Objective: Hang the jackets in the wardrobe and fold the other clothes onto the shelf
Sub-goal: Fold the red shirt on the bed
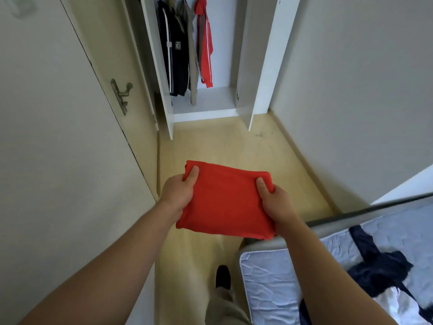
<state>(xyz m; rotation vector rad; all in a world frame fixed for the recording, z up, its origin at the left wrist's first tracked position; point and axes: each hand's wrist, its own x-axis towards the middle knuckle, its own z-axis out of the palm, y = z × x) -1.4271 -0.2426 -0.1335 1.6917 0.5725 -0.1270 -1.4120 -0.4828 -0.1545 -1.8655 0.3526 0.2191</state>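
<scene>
A folded red garment is held flat in front of me, above the floor. My left hand grips its left edge with the thumb on top. My right hand grips its right edge the same way. Ahead stands the open white wardrobe. Inside it hang a dark jacket with a white stripe, a beige jacket and a red jacket with white stripes. No shelf shows in this view.
A closed beige door with a metal handle is on the left. The two wardrobe doors stand open. A bed with a pale blue mattress is at lower right, with dark blue and white clothes on it. My foot is on the yellow floor.
</scene>
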